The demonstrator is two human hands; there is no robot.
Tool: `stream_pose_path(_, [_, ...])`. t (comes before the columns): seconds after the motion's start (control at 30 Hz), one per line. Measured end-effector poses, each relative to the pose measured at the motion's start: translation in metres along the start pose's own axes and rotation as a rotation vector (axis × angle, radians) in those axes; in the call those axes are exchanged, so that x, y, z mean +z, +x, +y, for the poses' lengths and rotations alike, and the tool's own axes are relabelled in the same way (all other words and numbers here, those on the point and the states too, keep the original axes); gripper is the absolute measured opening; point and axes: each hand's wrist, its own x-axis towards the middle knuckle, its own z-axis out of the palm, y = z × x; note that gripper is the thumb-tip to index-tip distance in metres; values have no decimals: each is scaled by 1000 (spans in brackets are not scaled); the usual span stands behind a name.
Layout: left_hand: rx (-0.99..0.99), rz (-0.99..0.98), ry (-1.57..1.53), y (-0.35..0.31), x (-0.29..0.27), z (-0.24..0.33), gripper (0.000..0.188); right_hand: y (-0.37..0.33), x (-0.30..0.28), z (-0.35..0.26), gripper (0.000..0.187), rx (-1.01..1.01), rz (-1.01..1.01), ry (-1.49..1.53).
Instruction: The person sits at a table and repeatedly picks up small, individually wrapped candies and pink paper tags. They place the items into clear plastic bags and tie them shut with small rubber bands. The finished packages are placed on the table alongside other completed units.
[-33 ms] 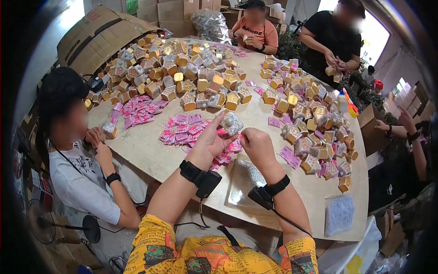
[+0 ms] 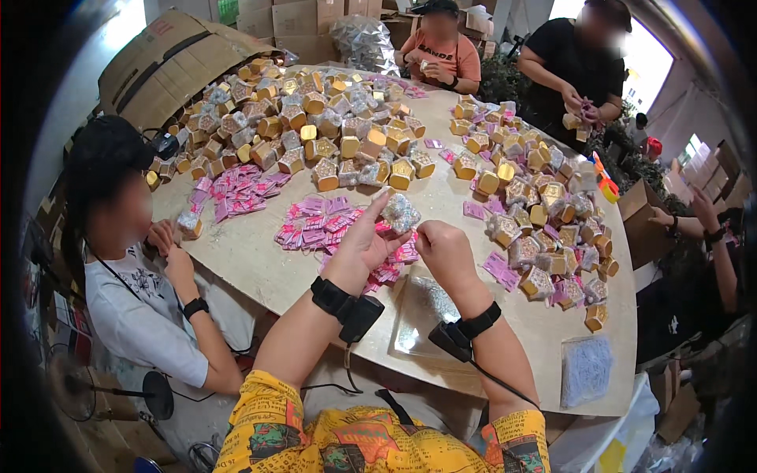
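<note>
My left hand [image 2: 364,246] is above the table, palm turned up and inward. Its thumb and fingers hold a small, star-like glittery ornament [image 2: 400,213], white and silvery on the side I see. Close to the ornament's right, my right hand [image 2: 446,251] is closed with its fingertips pinched. Whatever those fingers may hold is too small to make out. Under my hands lies a heap of pink and purple tags [image 2: 315,224]. A clear plastic bag or tray [image 2: 414,319] lies beneath my right wrist.
Several gold-based ornaments [image 2: 321,148] cover the far left of the table [image 2: 236,252]. More ornaments [image 2: 538,282] are heaped with tags on the right. A packet of pale strands [image 2: 586,372] lies near the right edge. Co-workers [image 2: 150,307] sit or stand around the table.
My hands and the ornament have not visibly moved. The co-worker in black at the far right now has pink-purple tags showing at the hands.
</note>
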Motion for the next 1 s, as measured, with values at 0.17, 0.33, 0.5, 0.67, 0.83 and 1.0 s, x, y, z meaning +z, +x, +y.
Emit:
stream_pose_path(0.17, [37,42,17,3,-1,-4,33,0,1,-1,9,2,6,-50])
stream_pose_path(0.33, [79,34,9,-4,8,-9,32,-3,-1,-2,10,-14,12,-113])
stream_pose_path(0.5, [113,-49,44,-5,8,-14,31,-7,-5,-3,10,22,-15,-150])
stream_pose_path(0.67, [129,-55,47,-2,9,-18,33,-4,-10,-5,10,48,-23,-150])
stream_pose_path(0.83, [71,-16,20,-2,11,-19,33,-4,-6,-3,11,63,3,-122])
stream_pose_path(1.0, [134,-65,106,6,5,-20,34,-2,-9,-4,12,153,2,2])
